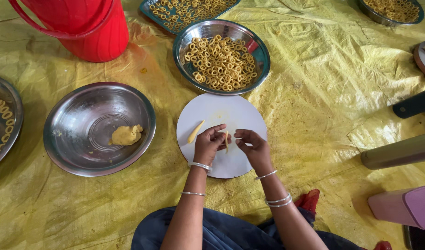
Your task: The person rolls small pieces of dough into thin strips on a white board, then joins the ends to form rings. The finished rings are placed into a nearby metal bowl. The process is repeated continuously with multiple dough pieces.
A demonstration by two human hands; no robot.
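Both hands pinch a thin strip of yellow dough over the middle of a round white board.

The left hand [208,144] and right hand [252,146] meet above the white board [221,111], their fingers closed on the ends of a short dough strip [227,140] that stands nearly upright between them; the step looks like curling it into a ring, which calls for bringing the ends together and pressing them. A second rolled piece [196,131] lies near the board's left edge. Beyond the board's far edge a steel bowl [261,53] is full of finished rings; well to the left, a wider steel bowl [64,153] holds a dough lump [126,135]. A red bucket [99,39] stands on the yellow sheet [323,78].
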